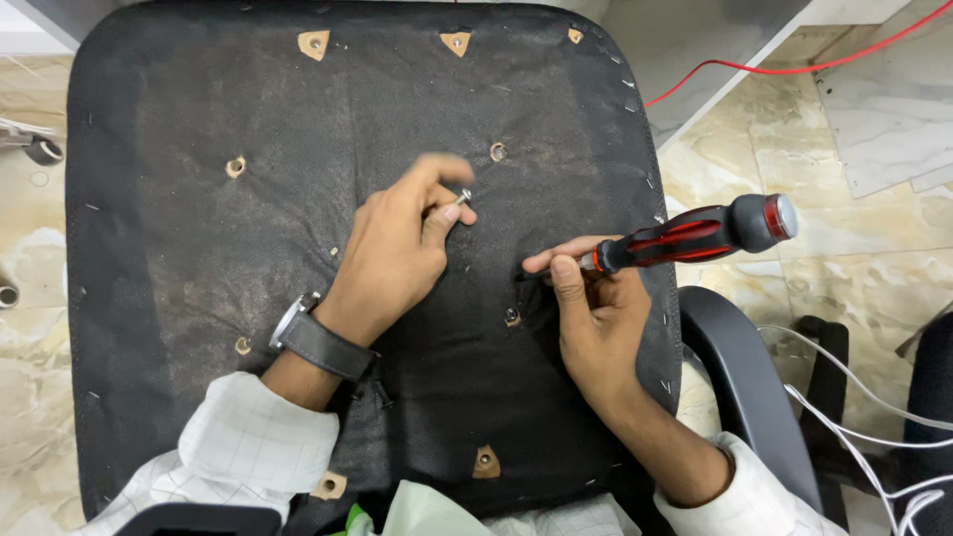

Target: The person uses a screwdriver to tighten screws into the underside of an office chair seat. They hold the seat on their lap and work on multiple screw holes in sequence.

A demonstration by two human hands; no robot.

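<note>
Pinching a screw [462,197] in my left hand [397,248], I hold it over the upturned seat base [199,248], head pointing up-right. My right hand [596,318] is clamped on a screwdriver [695,234] lying near level, handle to the right. I judge little is done: the holes [235,167] I see look empty.

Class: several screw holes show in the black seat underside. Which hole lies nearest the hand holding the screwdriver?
The hole just left of the right hand; the others lie farther off.
</note>
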